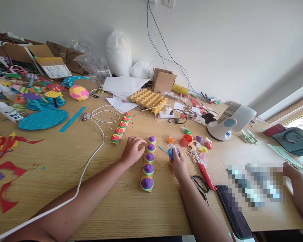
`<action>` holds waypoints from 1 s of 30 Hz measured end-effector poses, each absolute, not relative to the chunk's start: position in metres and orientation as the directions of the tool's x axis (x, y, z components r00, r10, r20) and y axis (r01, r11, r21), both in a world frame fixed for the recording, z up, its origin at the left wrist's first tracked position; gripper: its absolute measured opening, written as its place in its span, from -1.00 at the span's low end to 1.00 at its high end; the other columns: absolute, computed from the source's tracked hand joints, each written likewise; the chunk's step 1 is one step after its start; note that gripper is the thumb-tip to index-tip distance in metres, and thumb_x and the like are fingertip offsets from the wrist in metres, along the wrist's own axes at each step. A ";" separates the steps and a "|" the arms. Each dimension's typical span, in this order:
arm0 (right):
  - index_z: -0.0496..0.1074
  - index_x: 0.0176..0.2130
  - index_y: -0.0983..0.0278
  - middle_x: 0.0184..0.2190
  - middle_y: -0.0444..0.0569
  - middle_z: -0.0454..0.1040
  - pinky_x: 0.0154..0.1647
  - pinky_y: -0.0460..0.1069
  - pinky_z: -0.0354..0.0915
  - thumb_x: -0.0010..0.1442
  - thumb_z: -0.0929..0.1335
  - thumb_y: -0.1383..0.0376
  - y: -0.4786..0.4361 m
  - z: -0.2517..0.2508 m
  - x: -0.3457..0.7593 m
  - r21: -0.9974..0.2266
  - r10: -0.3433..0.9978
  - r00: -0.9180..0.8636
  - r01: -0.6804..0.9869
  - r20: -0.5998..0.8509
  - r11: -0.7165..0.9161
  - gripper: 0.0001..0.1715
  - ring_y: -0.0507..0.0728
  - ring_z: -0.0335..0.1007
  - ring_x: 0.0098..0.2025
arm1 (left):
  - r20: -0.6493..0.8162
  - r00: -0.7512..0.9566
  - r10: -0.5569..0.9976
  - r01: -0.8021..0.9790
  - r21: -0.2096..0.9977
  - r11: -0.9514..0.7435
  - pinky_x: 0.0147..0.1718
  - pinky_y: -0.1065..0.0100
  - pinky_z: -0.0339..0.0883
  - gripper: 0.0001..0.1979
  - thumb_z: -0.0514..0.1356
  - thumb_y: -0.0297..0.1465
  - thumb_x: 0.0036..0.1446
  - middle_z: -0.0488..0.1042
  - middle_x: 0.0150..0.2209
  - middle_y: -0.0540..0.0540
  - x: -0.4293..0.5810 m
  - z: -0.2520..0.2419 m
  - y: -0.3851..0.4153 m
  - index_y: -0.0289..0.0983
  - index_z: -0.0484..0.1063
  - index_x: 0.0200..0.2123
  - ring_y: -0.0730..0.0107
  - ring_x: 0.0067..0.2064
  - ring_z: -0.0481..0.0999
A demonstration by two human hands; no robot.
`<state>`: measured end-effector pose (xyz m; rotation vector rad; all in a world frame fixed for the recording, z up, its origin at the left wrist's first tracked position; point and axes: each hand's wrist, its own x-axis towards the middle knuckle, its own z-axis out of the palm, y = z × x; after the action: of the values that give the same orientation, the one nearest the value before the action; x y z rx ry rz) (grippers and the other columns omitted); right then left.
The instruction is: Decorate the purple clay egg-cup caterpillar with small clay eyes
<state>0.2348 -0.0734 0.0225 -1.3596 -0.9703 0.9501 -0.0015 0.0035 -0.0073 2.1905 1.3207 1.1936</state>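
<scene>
A strip cut from an egg carton lies lengthwise in front of me, its bumps capped with purple clay over pale green edging. My left hand rests on the table at its left side, fingers bent and reaching toward the far bumps. Whether the fingertips touch the strip I cannot tell. To the right of the strip, my right hand is closed around a small clear bag of blue clay. A thin blue piece sticks out from it toward the strip. Beyond my left hand stands a red-and-green decorated carton strip.
Beyond my right hand are an orange-red cup, clay packets and red-handled scissors. A phone lies at front right, near another person's hand. A white cable crosses my left arm. A white fan stands right.
</scene>
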 end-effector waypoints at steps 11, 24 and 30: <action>0.47 0.13 0.23 0.07 0.18 0.43 0.28 0.27 0.21 0.22 0.26 0.32 -0.064 0.018 0.258 -0.645 0.814 0.314 0.758 0.489 0.095 -0.49 0.31 0.33 0.15 | 0.504 0.219 0.836 0.560 0.636 -0.531 0.12 0.07 0.29 -0.81 0.21 -0.53 0.16 0.58 -0.13 -0.05 0.001 -0.006 0.004 -0.16 0.50 -0.19 0.14 0.02 0.45; 0.29 0.34 0.28 0.46 0.27 0.05 0.43 0.48 -0.11 0.35 0.22 0.28 -0.071 0.013 0.248 -0.367 0.851 0.239 0.928 0.468 -0.059 -0.38 0.45 -0.17 0.51 | 0.497 0.209 0.842 0.559 0.646 -0.520 0.13 0.06 0.29 -0.80 0.20 -0.53 0.16 0.58 -0.12 -0.05 0.002 -0.006 0.004 -0.15 0.51 -0.19 0.14 0.03 0.44; 0.45 0.22 0.14 0.40 0.15 0.19 0.42 0.41 0.00 0.37 0.26 0.21 -0.086 0.062 0.229 -0.281 0.864 0.009 0.948 0.503 0.153 -0.52 0.41 0.00 0.46 | 0.490 0.211 0.846 0.552 0.654 -0.517 0.12 0.06 0.29 -0.79 0.20 -0.53 0.14 0.58 -0.13 -0.04 0.003 -0.006 0.005 -0.14 0.51 -0.20 0.13 0.03 0.44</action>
<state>0.2290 -0.0864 0.0615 -1.7227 -1.8647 -0.1885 0.0025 0.0050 -0.0064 2.1542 1.3072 1.2129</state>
